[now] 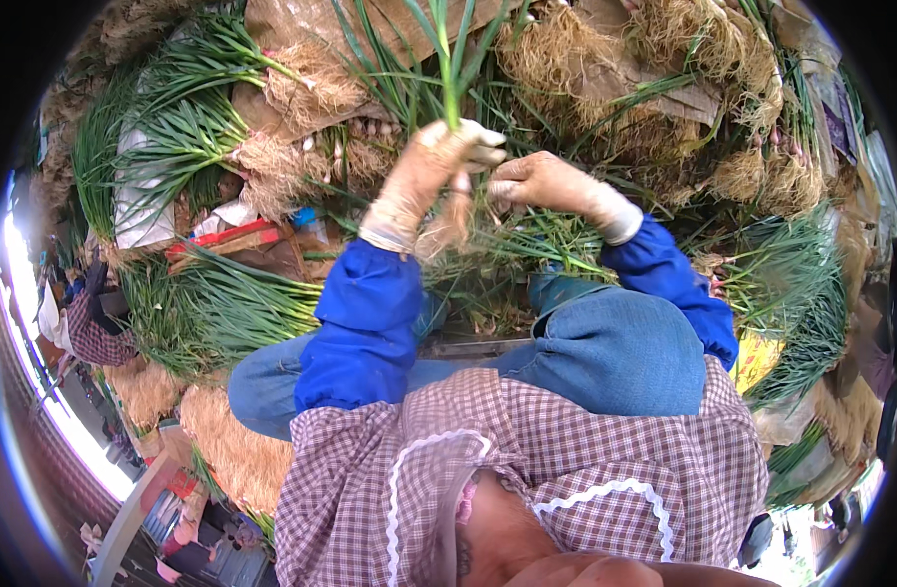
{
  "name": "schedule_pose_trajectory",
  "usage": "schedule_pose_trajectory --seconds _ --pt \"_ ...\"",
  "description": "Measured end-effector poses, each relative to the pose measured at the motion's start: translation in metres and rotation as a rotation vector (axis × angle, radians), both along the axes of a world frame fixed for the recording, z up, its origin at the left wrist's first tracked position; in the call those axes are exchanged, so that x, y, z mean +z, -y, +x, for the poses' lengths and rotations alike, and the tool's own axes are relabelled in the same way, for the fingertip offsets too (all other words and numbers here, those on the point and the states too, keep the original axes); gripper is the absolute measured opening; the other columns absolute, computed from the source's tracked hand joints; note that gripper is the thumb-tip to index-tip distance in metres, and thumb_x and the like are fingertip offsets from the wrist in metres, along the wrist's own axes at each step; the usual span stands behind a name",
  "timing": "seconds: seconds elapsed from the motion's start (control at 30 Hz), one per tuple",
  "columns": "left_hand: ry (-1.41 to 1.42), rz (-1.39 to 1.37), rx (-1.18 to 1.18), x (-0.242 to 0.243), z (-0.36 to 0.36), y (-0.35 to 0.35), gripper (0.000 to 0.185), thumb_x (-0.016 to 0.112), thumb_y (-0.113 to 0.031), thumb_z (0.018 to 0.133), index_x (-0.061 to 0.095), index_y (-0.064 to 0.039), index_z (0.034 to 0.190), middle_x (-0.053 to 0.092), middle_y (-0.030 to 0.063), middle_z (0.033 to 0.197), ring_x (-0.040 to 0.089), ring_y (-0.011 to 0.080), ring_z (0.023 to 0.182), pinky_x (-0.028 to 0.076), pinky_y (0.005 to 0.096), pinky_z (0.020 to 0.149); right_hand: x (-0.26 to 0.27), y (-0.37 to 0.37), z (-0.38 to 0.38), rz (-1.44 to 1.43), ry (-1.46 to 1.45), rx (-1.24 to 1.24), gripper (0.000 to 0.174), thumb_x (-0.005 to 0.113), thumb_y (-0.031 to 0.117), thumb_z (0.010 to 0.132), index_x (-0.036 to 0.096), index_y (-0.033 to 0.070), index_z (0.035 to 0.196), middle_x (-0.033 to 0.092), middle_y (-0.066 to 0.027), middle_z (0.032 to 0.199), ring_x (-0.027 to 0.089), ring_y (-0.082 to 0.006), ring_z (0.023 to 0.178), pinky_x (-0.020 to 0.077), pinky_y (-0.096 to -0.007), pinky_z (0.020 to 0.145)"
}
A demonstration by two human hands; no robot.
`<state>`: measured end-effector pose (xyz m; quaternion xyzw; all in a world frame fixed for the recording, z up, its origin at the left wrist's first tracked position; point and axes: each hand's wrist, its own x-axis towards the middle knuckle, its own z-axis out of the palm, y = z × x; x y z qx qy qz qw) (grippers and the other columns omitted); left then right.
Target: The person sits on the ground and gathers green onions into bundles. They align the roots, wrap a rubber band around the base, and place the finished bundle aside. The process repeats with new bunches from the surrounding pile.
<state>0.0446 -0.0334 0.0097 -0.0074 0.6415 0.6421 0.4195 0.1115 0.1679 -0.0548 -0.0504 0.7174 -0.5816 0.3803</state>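
Observation:
My left hand [437, 158], in a soiled pale glove, is closed around the stem of a green garlic plant [448, 77]. The plant stands upright, leaves pointing away from me; its pale bulb and blurred roots [452, 220] hang below the fist. Close by on the right is my right hand [547, 187], gloved too, its fingers curled towards the bulb. Whether they pinch anything is hidden. Loose green leaves and trimmings [485, 264] cover the ground under both hands, between my knees.
Bundles of green garlic [199, 139] with long dry roots lie at the far left, more root bunches [566, 59] at the far right. Sorted leafy piles lie beside my left knee [257, 293] and at right [793, 293]. A person in a checked garment [99, 330] is at left.

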Motion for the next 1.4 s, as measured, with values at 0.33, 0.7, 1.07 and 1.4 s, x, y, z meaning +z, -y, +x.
schedule_pose_trajectory --seconds 0.33,0.7,1.07,1.4 --pt "-0.392 0.107 0.418 0.095 -0.001 0.096 0.029 0.046 -0.026 0.105 0.064 -0.002 0.106 0.049 -0.0051 0.064 0.041 0.0031 0.048 0.032 0.0188 0.042 -0.071 0.071 0.025 -0.323 0.024 -0.219 0.023 0.065 0.020 0.093 0.069 0.000 0.105 0.068 -0.0028 0.082 0.061 -0.0099 0.065 0.0485 -0.0278 0.062" --pt "0.154 -0.101 0.484 -0.102 0.026 0.080 0.034 0.057 -0.031 0.097 0.065 -0.002 0.112 0.055 -0.0004 0.069 0.041 0.0071 0.048 0.032 0.0203 0.044 -0.005 -0.022 0.071 0.760 -0.188 0.330 0.059 0.066 0.027 0.088 0.049 0.007 0.141 0.069 -0.0174 0.117 0.068 -0.0282 0.103 0.0504 -0.0375 0.094" --pt "-0.128 0.105 0.403 -0.026 0.046 0.060 0.027 0.052 -0.027 0.103 0.061 -0.006 0.115 0.062 0.0014 0.079 0.056 0.0081 0.061 0.045 0.0201 0.052 0.051 0.024 0.005 0.234 -0.483 -0.286 0.052 0.068 0.042 0.090 0.062 0.003 0.124 0.069 -0.0148 0.113 0.066 -0.0213 0.103 0.0512 -0.0333 0.090" --pt "-0.665 -0.669 -0.476 -0.052 0.076 0.010 0.022 0.057 -0.017 0.091 0.065 -0.005 0.108 0.069 0.0079 0.095 0.067 0.0161 0.082 0.053 0.0298 0.067 0.015 0.047 -0.005 0.652 -0.421 -0.019 0.044 0.059 0.052 0.085 0.070 0.010 0.092 0.071 -0.0155 0.091 0.067 -0.0341 0.092 0.0517 -0.0439 0.081"
